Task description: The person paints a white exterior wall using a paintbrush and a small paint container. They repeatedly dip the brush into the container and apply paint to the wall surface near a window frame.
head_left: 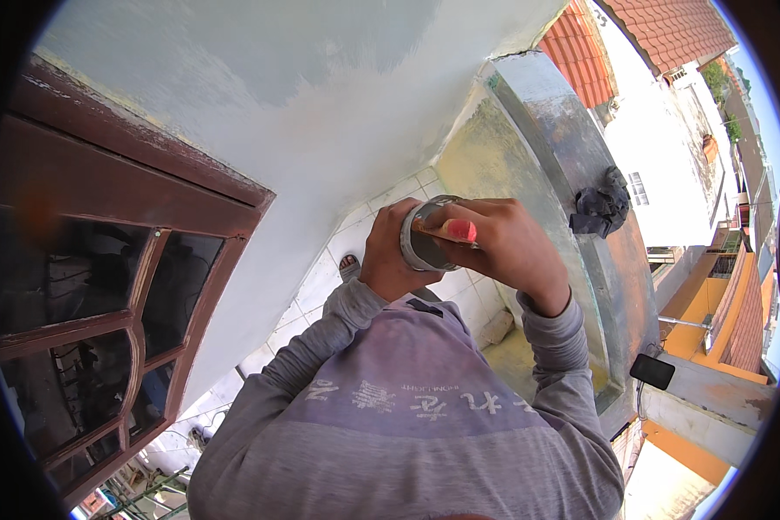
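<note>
One tool (461,230), red-and-brown, lay over the mouth of a round can (410,247) in the head view, in front of the wearer's chest. Long axis: roughly left to right across the opening, dipping slightly rightward; red part to the right, brown part to the left. Red was bright; the full shape was hidden by the fingers, kind not clear.

Can: greyish, pale-smeared rim, mouth turned up toward the camera. Inside looked dark grey; could not tell contents from bare wall.

Left hand (386,247) curled around the can's left side, closed against it. Right hand (516,247) at the can's right side, thumb and fingers pinching the tool over the opening.

Nearby: dark crumpled cloth (602,204) on a weathered ledge (620,269), right; brown-framed window (134,321), left; pale tiled floor (316,282) below.
</note>
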The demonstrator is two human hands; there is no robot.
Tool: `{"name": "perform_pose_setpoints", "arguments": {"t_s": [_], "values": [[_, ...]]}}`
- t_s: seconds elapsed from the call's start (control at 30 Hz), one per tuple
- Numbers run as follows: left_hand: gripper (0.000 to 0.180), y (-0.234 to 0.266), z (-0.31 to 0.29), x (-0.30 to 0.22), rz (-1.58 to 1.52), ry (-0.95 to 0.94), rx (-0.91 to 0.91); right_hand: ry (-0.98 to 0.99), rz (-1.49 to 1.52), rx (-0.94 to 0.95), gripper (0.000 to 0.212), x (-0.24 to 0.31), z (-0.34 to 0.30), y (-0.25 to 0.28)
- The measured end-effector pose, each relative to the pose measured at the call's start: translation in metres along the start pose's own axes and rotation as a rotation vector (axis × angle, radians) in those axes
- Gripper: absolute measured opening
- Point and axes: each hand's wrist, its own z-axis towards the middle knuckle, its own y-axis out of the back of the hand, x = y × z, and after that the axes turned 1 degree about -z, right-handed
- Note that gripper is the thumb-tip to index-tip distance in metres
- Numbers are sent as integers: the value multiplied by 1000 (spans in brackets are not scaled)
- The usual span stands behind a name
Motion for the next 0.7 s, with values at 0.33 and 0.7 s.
{"name": "perform_pose_setpoints", "arguments": {"t_s": [0.33, 0.7], "values": [[105, 5, -13, -4, 128, -29, -54, 77, -13, 59, 26, 5, 10, -4], [102, 12, -2, -1, -5, 97, -150, -91, 314, -299, 27, 2, 10, 5]]}}
